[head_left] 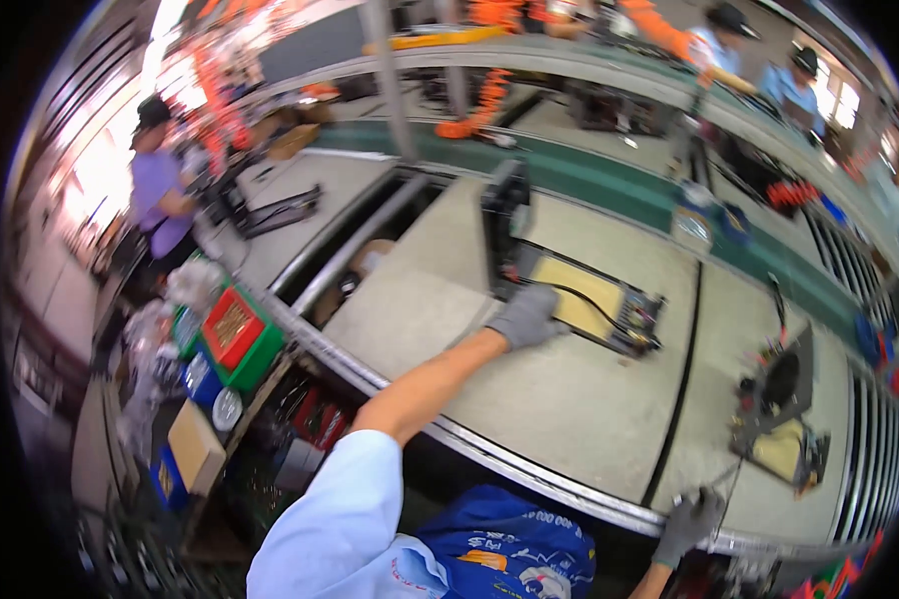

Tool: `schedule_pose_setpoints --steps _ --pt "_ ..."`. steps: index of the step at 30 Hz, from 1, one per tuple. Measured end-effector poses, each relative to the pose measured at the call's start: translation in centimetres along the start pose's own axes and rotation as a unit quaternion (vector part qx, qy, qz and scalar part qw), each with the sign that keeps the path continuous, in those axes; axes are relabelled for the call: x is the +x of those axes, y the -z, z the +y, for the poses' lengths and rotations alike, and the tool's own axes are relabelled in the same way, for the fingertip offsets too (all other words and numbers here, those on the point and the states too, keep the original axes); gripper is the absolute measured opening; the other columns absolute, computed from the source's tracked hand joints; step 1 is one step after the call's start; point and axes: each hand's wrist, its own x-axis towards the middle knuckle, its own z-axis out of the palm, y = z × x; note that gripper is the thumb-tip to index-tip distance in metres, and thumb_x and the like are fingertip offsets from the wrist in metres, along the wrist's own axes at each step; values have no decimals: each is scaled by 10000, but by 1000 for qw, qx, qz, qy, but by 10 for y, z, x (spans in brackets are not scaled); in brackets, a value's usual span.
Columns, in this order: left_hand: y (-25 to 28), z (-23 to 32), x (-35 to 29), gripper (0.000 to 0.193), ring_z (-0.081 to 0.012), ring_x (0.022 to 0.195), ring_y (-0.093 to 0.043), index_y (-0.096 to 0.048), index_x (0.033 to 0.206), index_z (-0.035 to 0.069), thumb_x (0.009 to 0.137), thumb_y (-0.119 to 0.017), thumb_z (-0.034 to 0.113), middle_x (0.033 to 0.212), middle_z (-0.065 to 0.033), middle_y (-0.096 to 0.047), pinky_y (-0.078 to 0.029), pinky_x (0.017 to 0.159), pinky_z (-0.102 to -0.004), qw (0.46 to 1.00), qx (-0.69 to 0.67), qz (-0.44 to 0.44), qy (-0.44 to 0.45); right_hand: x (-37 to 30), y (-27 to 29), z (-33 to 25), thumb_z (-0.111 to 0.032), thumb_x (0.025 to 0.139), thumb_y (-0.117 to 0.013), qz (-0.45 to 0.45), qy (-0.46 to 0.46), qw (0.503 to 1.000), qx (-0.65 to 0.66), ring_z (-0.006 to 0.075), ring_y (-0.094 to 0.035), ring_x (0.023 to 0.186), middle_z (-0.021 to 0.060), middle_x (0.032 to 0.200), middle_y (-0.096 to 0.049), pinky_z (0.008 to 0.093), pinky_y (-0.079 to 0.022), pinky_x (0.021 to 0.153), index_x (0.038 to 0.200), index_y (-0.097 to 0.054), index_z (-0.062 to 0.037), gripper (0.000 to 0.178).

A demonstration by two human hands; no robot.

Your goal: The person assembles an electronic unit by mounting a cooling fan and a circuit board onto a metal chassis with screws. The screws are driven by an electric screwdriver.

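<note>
My left hand, in a grey glove, closes on the near edge of a black frame assembly. That assembly lies on a pale work board, with an upright black part at its far left. A yellow panel fills its flat base, and a black cable curves across it. Lower right, at the line's near edge, my gloved right hand has its fingers curled. Something thin shows by its fingertips, too blurred to name. Beyond it stands a second, similar black assembly with a yellow panel.
At left are a red bin of small brass-coloured parts, a green bin and a cream block. A metal rail edges the line. A person in purple works at far left. Rollers lie at right.
</note>
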Motion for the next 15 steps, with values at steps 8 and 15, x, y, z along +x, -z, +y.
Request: schedule_pose_setpoints --steps 8,15 --pt "-17 15 5 454 -396 1067 -619 -678 937 9 809 -779 433 1058 -214 -640 -510 926 -488 1000 2 -1 0 8 24 -50 -297 944 -668 47 40 998 24 421 -667 994 268 1123 -692 528 -519 940 1096 -705 29 362" --pt "20 48 -46 365 -373 1123 -599 -643 1063 46 842 -763 311 1218 -175 -599 -497 957 -490 990 9 120 -79 8 11 -131 -270 983 -633 -16 154 977 148 374 -646 958 188 984 -699 468 -523 869 1049 -726 13 306"
